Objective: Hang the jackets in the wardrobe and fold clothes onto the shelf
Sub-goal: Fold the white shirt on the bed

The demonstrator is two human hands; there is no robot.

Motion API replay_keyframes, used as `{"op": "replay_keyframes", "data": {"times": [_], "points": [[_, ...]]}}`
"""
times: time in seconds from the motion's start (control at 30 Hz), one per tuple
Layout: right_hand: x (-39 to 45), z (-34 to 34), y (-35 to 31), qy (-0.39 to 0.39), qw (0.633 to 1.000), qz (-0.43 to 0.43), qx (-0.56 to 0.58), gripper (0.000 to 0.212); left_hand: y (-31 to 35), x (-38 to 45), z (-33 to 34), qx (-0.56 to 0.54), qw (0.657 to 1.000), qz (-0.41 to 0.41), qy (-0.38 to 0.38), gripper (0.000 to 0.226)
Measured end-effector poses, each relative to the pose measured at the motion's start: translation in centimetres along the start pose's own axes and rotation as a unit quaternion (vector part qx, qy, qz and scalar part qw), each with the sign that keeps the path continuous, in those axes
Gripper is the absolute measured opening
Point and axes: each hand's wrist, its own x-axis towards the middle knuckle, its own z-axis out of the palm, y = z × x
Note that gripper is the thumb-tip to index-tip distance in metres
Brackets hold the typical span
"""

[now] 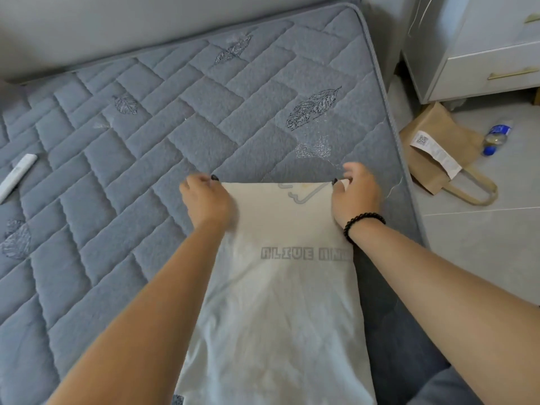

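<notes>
Both hands (208, 200) (357, 194) pinching shirt (280, 287) corners, on mattress (146, 147)

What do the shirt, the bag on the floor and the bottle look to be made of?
Shirt: soft matte knit, probably cotton; it creases and drapes. Bag: brown paper by its flat, stiff look, with tan handles. Bottle: clear plastic, apparently, with blue cap and label.

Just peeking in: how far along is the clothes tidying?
Underway. Both hands, left and right, pinch the far edge of a white shirt lying on the mattress, seemingly mid-fold. No finished pile, jackets, wardrobe or shelf shows, so the rest can't be judged.
</notes>
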Motion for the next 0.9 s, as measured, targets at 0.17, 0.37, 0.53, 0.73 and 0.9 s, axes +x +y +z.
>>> {"op": "replay_keyframes", "data": {"times": [0.17, 0.37, 0.53, 0.73, 0.9], "points": [[-7.2, 1.5, 0.7, -0.061, 0.949, -0.282, -0.129, 0.051, -2.9, -9.1, 0.3, 0.115, 0.927, 0.339, -0.109, 0.049], [-11.9, 2.4, 3.7, -0.117, 0.884, -0.316, -0.323, 0.060, -7.6, -11.9, -1.5, 0.197, 0.901, 0.332, -0.200, 0.064], [-14.8, 1.5, 5.0, -0.188, 0.844, -0.341, -0.369, 0.079, -10.2, -13.4, -3.6, 0.253, 0.891, 0.312, -0.211, 0.075], [-19.9, 1.0, 5.9, -0.265, 0.796, -0.393, -0.377, 0.092, -13.8, -16.8, -5.9, 0.258, 0.913, 0.269, -0.167, 0.078], [-22.5, -0.1, 6.6, -0.339, 0.737, -0.424, -0.404, 0.094, -16.2, -19.4, -8.0, 0.233, 0.939, 0.206, -0.145, 0.079]]}}
